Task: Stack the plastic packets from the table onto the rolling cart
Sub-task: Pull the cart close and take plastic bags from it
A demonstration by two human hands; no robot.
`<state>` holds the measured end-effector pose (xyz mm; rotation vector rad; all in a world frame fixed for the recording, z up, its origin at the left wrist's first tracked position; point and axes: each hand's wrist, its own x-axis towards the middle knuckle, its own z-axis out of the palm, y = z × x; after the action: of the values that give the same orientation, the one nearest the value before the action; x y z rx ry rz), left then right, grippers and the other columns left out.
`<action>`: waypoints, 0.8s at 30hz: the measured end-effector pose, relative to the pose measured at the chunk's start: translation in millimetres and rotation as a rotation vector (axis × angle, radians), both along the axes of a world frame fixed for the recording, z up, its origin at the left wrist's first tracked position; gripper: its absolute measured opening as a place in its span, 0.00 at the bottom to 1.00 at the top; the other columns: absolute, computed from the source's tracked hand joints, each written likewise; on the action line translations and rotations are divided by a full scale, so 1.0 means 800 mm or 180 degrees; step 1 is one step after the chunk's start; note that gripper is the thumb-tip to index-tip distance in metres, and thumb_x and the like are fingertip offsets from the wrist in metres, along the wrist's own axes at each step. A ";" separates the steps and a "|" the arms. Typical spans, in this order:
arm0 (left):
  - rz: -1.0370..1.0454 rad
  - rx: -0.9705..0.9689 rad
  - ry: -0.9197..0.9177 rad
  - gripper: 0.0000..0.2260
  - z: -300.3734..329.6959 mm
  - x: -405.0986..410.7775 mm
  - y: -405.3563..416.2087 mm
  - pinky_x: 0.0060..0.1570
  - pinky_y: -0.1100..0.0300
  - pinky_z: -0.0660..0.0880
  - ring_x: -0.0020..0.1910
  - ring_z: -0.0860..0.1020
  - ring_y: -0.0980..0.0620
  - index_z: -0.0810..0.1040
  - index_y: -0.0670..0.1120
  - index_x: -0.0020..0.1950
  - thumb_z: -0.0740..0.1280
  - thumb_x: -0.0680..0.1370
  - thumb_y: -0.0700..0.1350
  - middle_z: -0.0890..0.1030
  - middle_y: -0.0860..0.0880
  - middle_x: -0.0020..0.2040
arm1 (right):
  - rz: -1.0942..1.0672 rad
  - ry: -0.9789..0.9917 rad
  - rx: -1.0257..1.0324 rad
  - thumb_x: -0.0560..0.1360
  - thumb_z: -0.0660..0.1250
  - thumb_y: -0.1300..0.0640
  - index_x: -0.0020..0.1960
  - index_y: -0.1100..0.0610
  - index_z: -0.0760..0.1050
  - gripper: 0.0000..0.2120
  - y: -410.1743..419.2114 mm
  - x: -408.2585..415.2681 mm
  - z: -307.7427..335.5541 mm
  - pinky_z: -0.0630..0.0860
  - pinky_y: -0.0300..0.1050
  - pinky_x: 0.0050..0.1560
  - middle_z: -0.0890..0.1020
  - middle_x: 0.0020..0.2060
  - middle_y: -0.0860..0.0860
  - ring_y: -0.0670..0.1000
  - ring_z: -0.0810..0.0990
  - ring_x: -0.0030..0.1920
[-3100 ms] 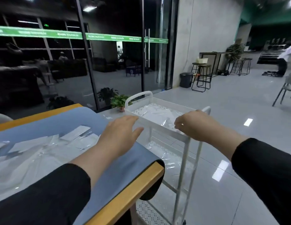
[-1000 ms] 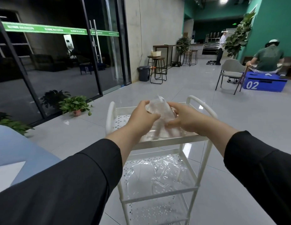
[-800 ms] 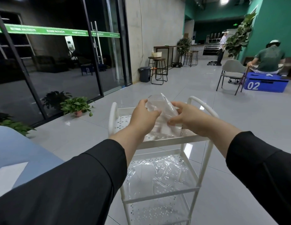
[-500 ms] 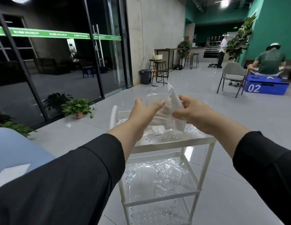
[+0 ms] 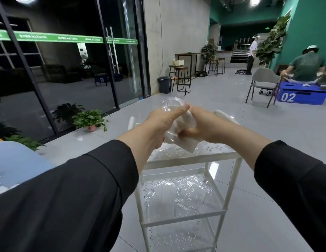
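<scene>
A clear plastic packet point(image 5: 182, 140) hangs between both hands above the top shelf of the white rolling cart point(image 5: 193, 160). My left hand point(image 5: 163, 122) grips its left side, thumb across the top. My right hand point(image 5: 204, 127) grips its right side with curled fingers. The packet's lower corner dips toward the perforated top shelf. More clear packets point(image 5: 184, 193) lie on the cart's middle shelf. The blue-covered table point(image 5: 14, 162) shows only at the left edge.
A potted plant point(image 5: 89, 120) stands on the floor by the glass wall, left of the cart. A grey chair point(image 5: 262, 84) and a blue box point(image 5: 302, 96) with a seated person are far right. Stools and a bin stand by the concrete wall.
Both hands lifted the packet off the cart's top shelf and drew closer together around it, bunching it. My view turned from the table toward the cart.
</scene>
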<state>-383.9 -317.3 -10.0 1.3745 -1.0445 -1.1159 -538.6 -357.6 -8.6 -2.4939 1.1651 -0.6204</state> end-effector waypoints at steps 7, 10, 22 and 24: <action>0.0615 -0.0144 0.0213 0.09 0.010 0.008 0.009 0.22 0.62 0.74 0.27 0.80 0.51 0.79 0.41 0.52 0.76 0.76 0.40 0.82 0.44 0.42 | -0.0096 -0.0720 0.0535 0.70 0.70 0.34 0.80 0.45 0.54 0.46 -0.004 -0.003 0.008 0.76 0.47 0.56 0.73 0.63 0.43 0.48 0.77 0.60; 0.1061 -0.0509 0.0233 0.06 0.028 0.023 0.012 0.27 0.57 0.80 0.35 0.83 0.49 0.80 0.43 0.49 0.76 0.76 0.39 0.83 0.46 0.44 | -0.0588 -0.0915 0.0433 0.77 0.62 0.34 0.77 0.48 0.62 0.34 -0.022 -0.012 -0.002 0.81 0.51 0.50 0.78 0.63 0.47 0.50 0.81 0.52; 0.1620 -0.1343 -0.0305 0.07 0.028 0.101 0.040 0.48 0.38 0.83 0.47 0.85 0.45 0.80 0.50 0.47 0.75 0.74 0.41 0.85 0.51 0.44 | -0.0911 0.1914 0.0500 0.75 0.66 0.34 0.35 0.59 0.71 0.28 -0.019 0.072 -0.021 0.71 0.46 0.46 0.75 0.34 0.52 0.56 0.76 0.40; 0.1634 -0.1370 -0.0280 0.07 0.024 0.105 0.044 0.49 0.39 0.82 0.47 0.85 0.46 0.80 0.51 0.47 0.75 0.75 0.41 0.84 0.51 0.44 | -0.0958 0.1919 0.0611 0.75 0.70 0.39 0.36 0.59 0.74 0.23 -0.023 0.080 -0.020 0.71 0.45 0.45 0.75 0.32 0.51 0.54 0.75 0.35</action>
<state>-299.9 -282.0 9.0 1.2458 -0.8592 -0.4263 -474.8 -375.8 -24.4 -2.4196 1.7325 0.2052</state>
